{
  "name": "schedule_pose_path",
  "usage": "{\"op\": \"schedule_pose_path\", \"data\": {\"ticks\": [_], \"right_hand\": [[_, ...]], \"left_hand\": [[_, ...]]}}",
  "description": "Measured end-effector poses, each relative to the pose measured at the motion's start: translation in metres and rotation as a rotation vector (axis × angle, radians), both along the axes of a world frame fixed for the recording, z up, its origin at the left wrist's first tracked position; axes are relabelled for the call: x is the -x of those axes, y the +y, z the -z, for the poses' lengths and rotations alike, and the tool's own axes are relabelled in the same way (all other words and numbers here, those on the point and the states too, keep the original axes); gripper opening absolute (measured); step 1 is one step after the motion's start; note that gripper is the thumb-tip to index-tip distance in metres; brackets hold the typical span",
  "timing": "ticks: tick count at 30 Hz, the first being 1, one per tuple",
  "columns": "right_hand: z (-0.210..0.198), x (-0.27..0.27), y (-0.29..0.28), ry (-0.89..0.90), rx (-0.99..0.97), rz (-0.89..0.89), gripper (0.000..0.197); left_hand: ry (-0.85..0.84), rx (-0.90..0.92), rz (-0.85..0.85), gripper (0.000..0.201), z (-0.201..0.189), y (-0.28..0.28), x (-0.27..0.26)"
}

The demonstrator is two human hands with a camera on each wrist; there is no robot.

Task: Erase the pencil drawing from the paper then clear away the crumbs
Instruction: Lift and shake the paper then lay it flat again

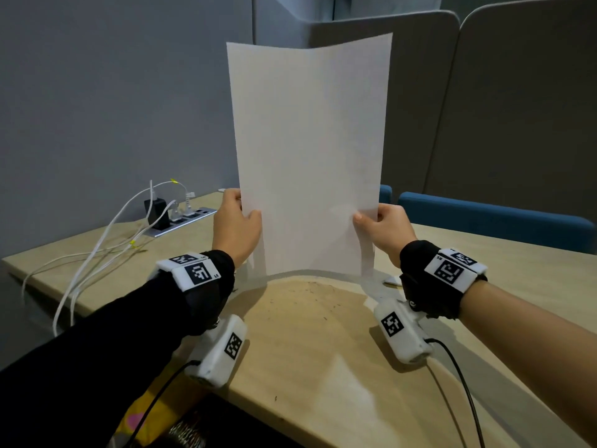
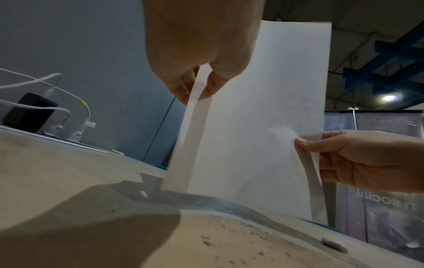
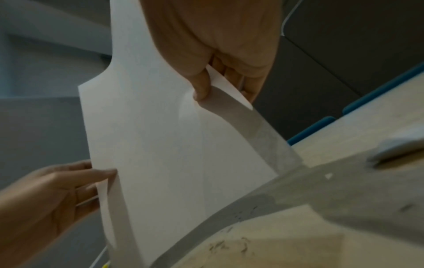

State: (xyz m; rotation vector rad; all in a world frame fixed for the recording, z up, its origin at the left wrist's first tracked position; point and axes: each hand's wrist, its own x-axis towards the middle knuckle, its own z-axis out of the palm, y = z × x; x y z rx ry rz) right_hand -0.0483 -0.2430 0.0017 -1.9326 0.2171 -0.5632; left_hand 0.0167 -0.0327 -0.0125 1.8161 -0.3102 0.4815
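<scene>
A white sheet of paper [image 1: 308,150] stands upright, bowed, its lower edge on the wooden table [image 1: 323,367]. My left hand [image 1: 237,223] pinches its left edge low down, thumb on the near face. My right hand [image 1: 381,226] pinches the right edge at the same height. No drawing shows on the sheet. Dark eraser crumbs [image 1: 318,294] lie scattered on the table just in front of the paper's foot, also seen as crumbs [image 2: 231,248] and crumbs [image 3: 229,244]. A white eraser [image 1: 392,280] lies on the table under my right wrist, seen as the eraser [image 2: 333,244] and the blurred eraser [image 3: 399,146].
A power strip [image 1: 181,219] with a black charger [image 1: 156,210] and white cables [image 1: 97,250] sits at the table's back left. Grey partition panels [image 1: 517,108] and blue seat backs [image 1: 484,218] stand behind the table. The table's near edge curves inward towards me.
</scene>
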Motion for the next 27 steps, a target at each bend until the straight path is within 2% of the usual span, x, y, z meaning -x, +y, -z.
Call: {"op": "schedule_pose_path", "data": {"ticks": [3,5,11,18,22,27], "right_hand": [[0.004,0.001,0.000,0.118,0.101,-0.038,0.021],[0.004,0.000,0.000,0.125,0.110,-0.025,0.021],[-0.003,-0.002,-0.003,0.069,0.008,0.005,0.017],[0.003,-0.001,-0.012,0.128,-0.130,-0.033,0.016],[0.004,0.002,-0.017,0.159,-0.161,-0.027,0.024],[0.008,0.003,-0.019,0.220,-0.151,0.000,0.026]], "left_hand": [[0.047,-0.081,0.016,0.034,0.003,0.001,-0.002],[0.042,-0.057,0.009,0.034,0.002,0.001,-0.002],[0.017,0.057,-0.023,0.033,-0.006,0.001,-0.005],[0.123,-0.071,-0.017,0.027,0.003,0.004,-0.011],[0.249,-0.142,0.049,0.023,0.008,0.009,-0.011],[0.279,-0.155,0.043,0.017,0.009,0.011,-0.011]]}}
